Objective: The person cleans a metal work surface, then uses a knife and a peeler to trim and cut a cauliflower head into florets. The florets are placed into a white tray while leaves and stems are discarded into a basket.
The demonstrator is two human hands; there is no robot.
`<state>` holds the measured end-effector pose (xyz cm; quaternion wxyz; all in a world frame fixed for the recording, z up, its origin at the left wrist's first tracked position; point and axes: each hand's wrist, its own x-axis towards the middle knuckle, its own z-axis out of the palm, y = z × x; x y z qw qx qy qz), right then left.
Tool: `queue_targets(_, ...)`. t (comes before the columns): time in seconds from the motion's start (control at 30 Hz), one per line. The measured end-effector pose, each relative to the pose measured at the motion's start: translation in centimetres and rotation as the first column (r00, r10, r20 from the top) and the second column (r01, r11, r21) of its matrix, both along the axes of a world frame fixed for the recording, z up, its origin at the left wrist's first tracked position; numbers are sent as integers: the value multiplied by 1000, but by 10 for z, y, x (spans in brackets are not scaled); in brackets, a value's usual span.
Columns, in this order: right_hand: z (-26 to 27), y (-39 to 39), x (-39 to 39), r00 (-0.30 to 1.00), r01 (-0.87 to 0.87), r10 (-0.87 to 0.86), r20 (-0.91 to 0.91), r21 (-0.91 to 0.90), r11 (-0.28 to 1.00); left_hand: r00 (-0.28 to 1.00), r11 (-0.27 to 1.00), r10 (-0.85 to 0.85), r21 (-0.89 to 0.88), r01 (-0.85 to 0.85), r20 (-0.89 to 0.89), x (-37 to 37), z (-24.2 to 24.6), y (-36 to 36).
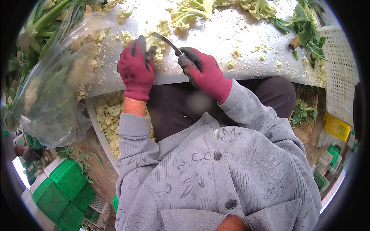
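My left hand (136, 66), in a maroon glove with dark fingers, grips a cauliflower piece (151, 42) by its pale stem. Its florets point away from me, over the silvery work surface (208, 55). In my right hand (203, 69), gloved alike, is the handle of a small knife with a curved blade (166, 40). The blade slants up and left, its tip close to the cauliflower piece; whether they touch I cannot tell. Just beyond lies a larger cauliflower chunk (192, 14), with another chunk (260, 10) farther right. Crumbs of floret are scattered about.
A clear plastic bag (57, 86) and leafy trimmings (43, 31) crowd the left side. Below the surface's left edge sits a crate of cut florets (108, 121). At right are cauliflower leaves (305, 26), a wooden handle (294, 42) and a white perforated crate (339, 75). Green crates (62, 184) stand behind me.
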<state>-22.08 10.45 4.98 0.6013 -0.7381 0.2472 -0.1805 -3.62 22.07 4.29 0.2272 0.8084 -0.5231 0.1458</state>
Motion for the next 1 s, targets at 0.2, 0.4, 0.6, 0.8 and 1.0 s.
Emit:
queue_targets(0.2,2,2,10,995,0,-19,-101,-178,984,1000,999,-17,-27,17,12,-4,3,-3)
queue_targets(0.4,-12,-1,9,997,77,-76,-12,54,996,949,979,-4,-194,-61,-316,13,-17,11)
queue_targets(0.6,-1,-16,-2,996,64,-68,55,69,996,837,934,-198,-358,3,-509,24,-13,11)
queue_targets(0.8,8,-5,17,993,-111,115,-38,88,990,816,883,-196,-460,-94,-544,14,-21,16)
queue_targets(1.0,4,3,23,991,-132,130,34,48,990,843,901,-153,-423,-95,-515,3,-5,25)
